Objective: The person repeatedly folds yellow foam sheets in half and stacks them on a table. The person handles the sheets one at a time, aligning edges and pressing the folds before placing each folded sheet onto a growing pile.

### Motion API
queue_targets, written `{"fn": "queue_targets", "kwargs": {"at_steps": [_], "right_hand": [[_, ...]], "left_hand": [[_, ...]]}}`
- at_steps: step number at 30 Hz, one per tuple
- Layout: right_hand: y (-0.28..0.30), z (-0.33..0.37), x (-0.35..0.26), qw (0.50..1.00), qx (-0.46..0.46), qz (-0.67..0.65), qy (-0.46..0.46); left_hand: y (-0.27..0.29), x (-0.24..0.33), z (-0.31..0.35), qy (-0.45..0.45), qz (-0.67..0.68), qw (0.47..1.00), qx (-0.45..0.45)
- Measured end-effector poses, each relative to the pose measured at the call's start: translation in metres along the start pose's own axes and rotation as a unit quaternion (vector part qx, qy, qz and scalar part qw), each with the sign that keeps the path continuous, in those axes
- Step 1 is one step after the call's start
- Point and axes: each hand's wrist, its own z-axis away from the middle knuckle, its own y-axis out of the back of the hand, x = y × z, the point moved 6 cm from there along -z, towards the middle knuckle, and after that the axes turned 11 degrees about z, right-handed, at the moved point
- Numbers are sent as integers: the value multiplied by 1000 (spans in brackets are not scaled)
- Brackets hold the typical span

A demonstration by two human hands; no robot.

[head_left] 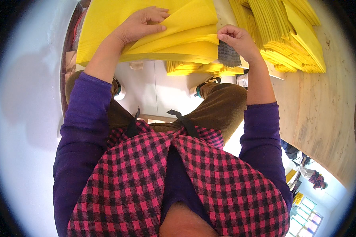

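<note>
A stack of yellow fabric-like sheets [97, 29] lies in front of me at the top of the view. My left hand [140, 25] rests on the stack, its fingers spread over a sheet that is lifted into folds. At the stack's right edge my right hand [237, 39] pinches the corner of a folded yellow sheet [186, 37] between thumb and forefinger. The raised sheet bulges between my two hands.
Piles of folded yellow pieces [292, 43] lie on the wooden table [312, 102] to the right. More yellow bundles [186, 68] sit lower, beneath the stack's near edge. A white wall [27, 98] is close on my left. Another person [317, 179] is far off at lower right.
</note>
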Motion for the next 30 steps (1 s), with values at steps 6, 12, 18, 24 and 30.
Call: {"fn": "queue_targets", "kwargs": {"at_steps": [6, 12, 18, 24, 30], "right_hand": [[1, 4, -3, 999, 1, 5, -47], [1, 3, -6, 998, -7, -39, -50], [-7, 4, -8, 985, 10, -167, -44], [-19, 10, -4, 945, 55, -319, -56], [-30, 15, 3, 923, 73, -375, -55]], "left_hand": [[0, 0, 1, 5, 6, 1000, 3], [1, -1, 1, 10, 3, 1000, 7], [1, -2, 0, 0, 7, 1000, 2], [2, -4, 0, -1, -13, 1000, 1], [1, -8, -1, 2, 32, 999, 8]]}}
